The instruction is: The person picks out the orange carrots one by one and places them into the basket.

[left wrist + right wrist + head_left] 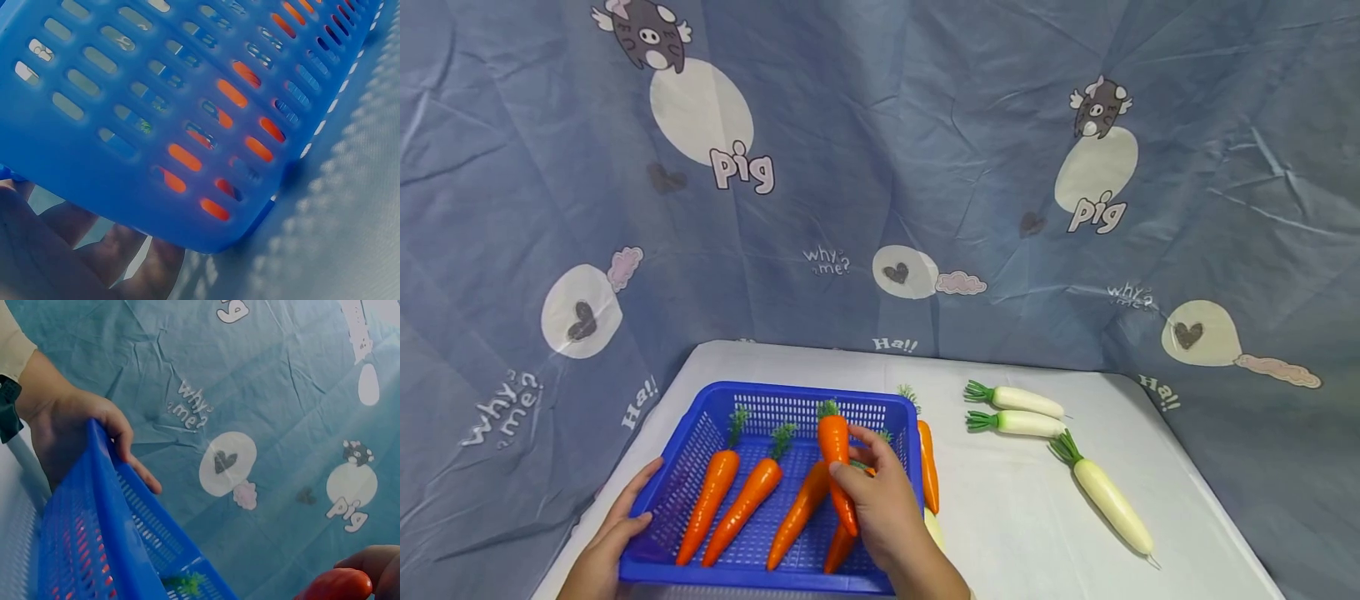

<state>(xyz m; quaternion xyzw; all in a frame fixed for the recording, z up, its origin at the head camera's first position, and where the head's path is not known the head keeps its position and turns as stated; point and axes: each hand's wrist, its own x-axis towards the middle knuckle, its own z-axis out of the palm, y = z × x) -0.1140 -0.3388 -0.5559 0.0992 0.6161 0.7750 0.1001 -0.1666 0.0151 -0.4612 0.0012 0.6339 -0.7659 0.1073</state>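
A blue plastic basket [805,388] stands on the white table with several orange toy carrots [709,504] lying inside, green tops toward the far side. My left hand [606,542] grips the basket's left rim, thumb inside and fingers along the outer wall. Over the basket's right half, my right hand [891,500] pinches a carrot [833,442] between thumb and fingers, its leafy top pointing away from me. That carrot overlaps others below it, and the hand hides part of them. The right wrist view shows the held carrot's red-orange tip [340,586] and the left hand [81,431] on the rim.
Right of the basket, another carrot [928,471] lies against its wall, with a partly hidden pale vegetable [933,527] nearer me. Three white radishes [1111,504] with green tops lie on the table's right side. A blue printed cloth [880,167] hangs around the table.
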